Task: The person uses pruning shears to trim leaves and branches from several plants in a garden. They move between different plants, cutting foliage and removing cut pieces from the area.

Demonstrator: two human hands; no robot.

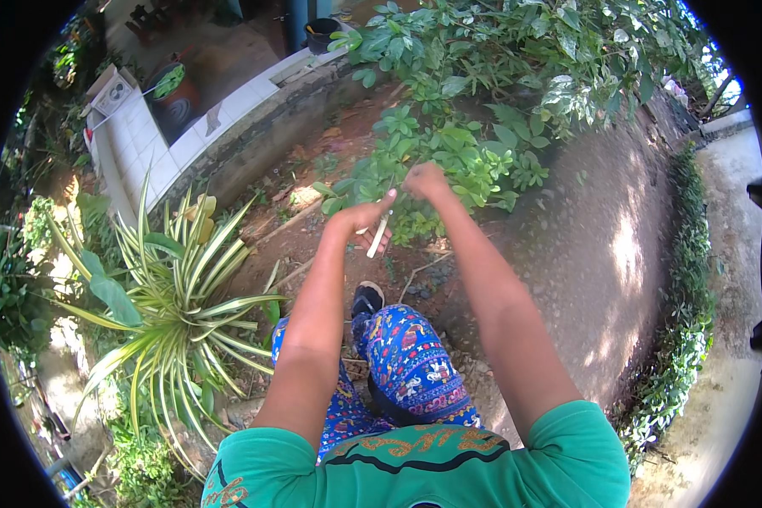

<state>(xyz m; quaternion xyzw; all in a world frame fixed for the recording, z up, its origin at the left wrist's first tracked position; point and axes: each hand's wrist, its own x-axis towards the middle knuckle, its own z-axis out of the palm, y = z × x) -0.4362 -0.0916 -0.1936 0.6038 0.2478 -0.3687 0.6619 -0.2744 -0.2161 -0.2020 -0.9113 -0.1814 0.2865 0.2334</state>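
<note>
My left hand (369, 219) reaches forward over the soil with the thumb raised. A pale, narrow strip-like tool handle (378, 236) lies against its palm and fingers; what kind of tool it is cannot be told. Just right of it and slightly farther out, my right hand (424, 181) is bent with curled fingers at the leaves of a green leafy shrub (457, 146). A thin stem or line seems to run between the two hands, too fine to make out. Whatever the right fingers pinch is hidden.
A striped spider-like plant (187, 311) spreads at the left. Behind it runs a low wall topped with white tiles (187, 149), with a black bucket (320, 35) at its far end. A dirt path (584, 254) curves along the right beside a low hedge (679, 279). Thin sticks lie near my shoe (368, 298).
</note>
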